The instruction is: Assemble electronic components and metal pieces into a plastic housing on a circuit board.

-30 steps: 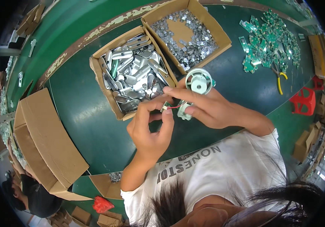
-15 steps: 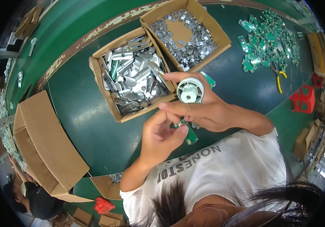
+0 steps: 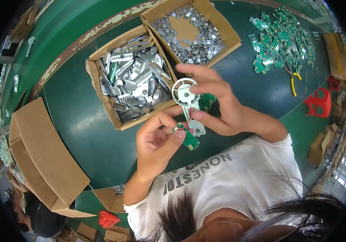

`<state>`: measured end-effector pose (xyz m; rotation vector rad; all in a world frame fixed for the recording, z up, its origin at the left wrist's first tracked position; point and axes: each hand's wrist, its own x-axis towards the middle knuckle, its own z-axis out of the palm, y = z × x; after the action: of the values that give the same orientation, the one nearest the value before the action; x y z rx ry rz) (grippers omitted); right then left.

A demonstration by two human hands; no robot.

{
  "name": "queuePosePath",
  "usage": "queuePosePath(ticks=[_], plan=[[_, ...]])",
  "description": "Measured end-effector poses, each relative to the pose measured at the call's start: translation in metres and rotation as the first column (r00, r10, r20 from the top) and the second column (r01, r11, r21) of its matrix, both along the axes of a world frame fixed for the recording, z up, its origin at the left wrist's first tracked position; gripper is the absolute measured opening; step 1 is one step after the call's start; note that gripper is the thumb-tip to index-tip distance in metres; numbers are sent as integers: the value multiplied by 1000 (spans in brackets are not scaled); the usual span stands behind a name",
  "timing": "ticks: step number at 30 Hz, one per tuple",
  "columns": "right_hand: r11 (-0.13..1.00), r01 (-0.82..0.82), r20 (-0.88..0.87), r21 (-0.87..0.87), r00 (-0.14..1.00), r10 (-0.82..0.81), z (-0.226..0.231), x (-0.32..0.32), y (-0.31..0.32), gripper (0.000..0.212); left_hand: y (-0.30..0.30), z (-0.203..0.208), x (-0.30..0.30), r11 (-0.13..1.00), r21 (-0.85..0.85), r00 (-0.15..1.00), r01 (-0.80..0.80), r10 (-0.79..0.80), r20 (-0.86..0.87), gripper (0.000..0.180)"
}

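My left hand pinches a small green circuit board between thumb and fingers. A thin red wire runs from the board's upper end to a pale plastic fan housing. This housing has a round spoked ring with a hub, and a flat handle part below. My right hand has its thumb and a finger on the housing's side, while another finger stretches out above the ring. Behind the right hand lies another green board, partly covered.
A cardboard box of shiny metal covers stands ahead, beside a box of small clear-grey parts. Far right are a heap of circuit boards and yellow-handled pliers. An open carton stands at left; another person is beyond it.
The housing has tipped so its ring and handle now face me. My right-hand fingers have loosened from around it. The board has shifted slightly left with my left hand.
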<state>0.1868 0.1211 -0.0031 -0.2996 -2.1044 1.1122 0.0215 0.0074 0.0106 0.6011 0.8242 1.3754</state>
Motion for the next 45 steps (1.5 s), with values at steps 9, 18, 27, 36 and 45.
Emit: queuePosePath(ticks=[9,18,27,36,45], plan=[[979,99,47,177,993,-109,5,7,-2,26,-1,7,3,991,-99,979,-95,75,-191,10],[959,159,25,236,985,-169,1,5,-4,23,1,4,5,992,-69,984,-108,97,-147,9],[942,164,58,294,980,-189,-1,4,-5,25,0,-2,7,991,-39,982,-127,120,-148,9],[979,109,-44,-175,992,-118,0,9,-4,31,3,-4,4,983,-36,978,-181,176,-115,10],[989,28,60,-146,998,-19,8,10,3,36,3,-5,3,989,-117,988,-90,74,-135,11]])
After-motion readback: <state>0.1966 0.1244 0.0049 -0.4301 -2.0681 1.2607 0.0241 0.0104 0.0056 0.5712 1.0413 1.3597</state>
